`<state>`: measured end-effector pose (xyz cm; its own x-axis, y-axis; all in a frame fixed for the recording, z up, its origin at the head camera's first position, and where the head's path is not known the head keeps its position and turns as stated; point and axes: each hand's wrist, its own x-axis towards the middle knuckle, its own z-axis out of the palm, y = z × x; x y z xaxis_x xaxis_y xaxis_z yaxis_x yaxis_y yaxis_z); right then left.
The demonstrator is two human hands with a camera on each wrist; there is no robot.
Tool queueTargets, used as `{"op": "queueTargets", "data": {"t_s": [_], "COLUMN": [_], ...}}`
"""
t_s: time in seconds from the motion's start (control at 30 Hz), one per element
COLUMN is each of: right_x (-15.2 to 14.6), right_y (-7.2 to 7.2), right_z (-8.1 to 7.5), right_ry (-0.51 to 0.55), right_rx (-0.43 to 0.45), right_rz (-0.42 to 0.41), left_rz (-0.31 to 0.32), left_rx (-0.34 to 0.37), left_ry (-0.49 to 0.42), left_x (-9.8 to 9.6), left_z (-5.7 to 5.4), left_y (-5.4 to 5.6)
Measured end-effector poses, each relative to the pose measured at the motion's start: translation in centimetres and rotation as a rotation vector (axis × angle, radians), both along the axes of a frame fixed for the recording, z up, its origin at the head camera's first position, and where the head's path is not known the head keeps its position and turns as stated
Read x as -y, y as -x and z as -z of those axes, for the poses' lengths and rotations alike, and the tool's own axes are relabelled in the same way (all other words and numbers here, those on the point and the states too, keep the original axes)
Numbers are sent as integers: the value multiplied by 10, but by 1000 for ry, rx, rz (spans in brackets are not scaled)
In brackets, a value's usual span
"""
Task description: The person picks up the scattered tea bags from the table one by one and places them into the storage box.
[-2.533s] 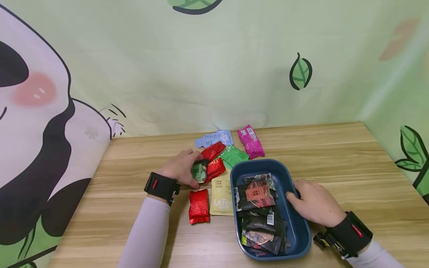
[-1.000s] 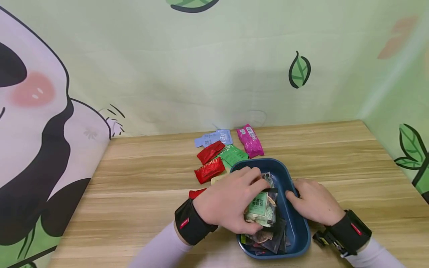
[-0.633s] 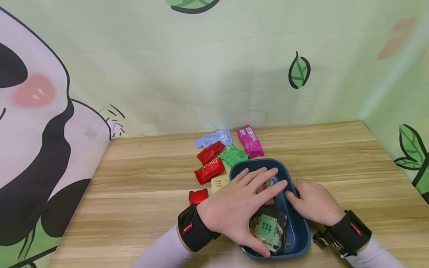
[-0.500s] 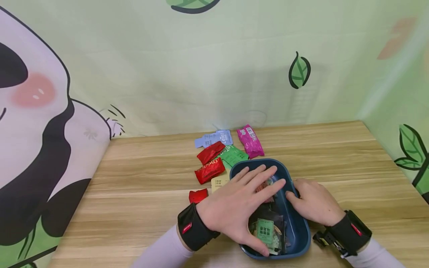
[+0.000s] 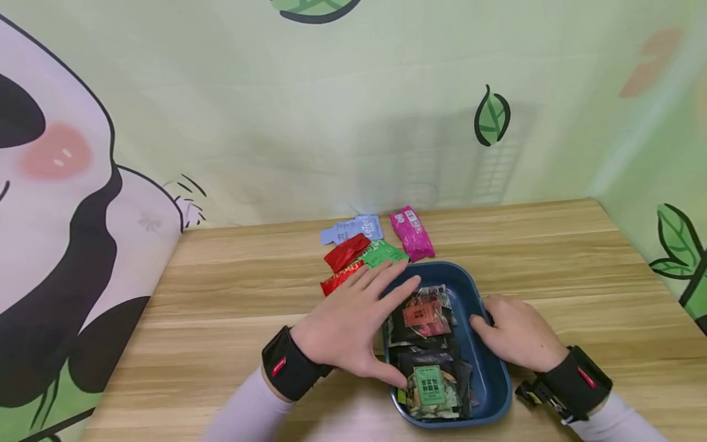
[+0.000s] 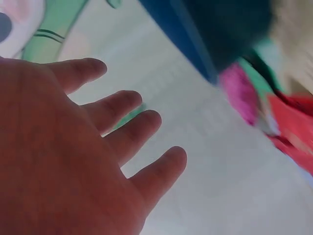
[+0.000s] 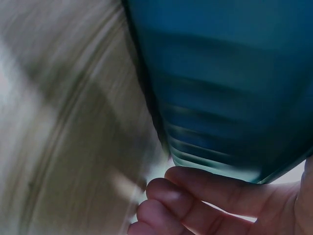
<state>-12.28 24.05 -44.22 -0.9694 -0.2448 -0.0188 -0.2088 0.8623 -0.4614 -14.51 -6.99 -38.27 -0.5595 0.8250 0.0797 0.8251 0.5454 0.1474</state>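
Note:
My left hand (image 5: pixel 350 325) hovers over the left edge of a blue plastic bin (image 5: pixel 483 380), fingers spread and nothing held. The left wrist view shows the bare palm (image 6: pixel 63 152), with the bin blurred above. In the bin's lower part lies a black packet with a green label (image 5: pixel 432 387); a red-labelled packet (image 5: pixel 422 313) lies above it among several dark ones. My right hand (image 5: pixel 519 331) grips the bin's right rim, thumb over it. Its fingers (image 7: pixel 195 191) are against the outer wall in the right wrist view.
Behind the bin lie a magenta packet (image 5: pixel 413 233), a light blue sachet (image 5: pixel 351 229), a green sachet (image 5: pixel 383 253) and two red packets (image 5: pixel 347 252), one partly behind my left hand. The wooden table (image 5: pixel 221 294) meets a printed cloth backdrop (image 5: pixel 248 123).
My left hand carried the green-labelled packet from the table into the bin and let it go. Now it has moved back leftward, fingers spread. The right hand stayed on the rim.

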Motion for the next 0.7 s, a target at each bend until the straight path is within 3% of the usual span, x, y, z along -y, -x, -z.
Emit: {"op": "queueTargets", "data": {"t_s": [0.33,0.7], "right_x": [-2,0], "right_y": [0,0], "right_z": [-1,0], "right_ry": [-2,-8], "right_rx": [-9,-3], "right_rz": [-7,-8], "left_rz": [-122,-178], "left_rx": [26,48], "left_ry": [57,159], "left_x": [55,78], "left_z": [23,43], "left_y": [7,2]}}
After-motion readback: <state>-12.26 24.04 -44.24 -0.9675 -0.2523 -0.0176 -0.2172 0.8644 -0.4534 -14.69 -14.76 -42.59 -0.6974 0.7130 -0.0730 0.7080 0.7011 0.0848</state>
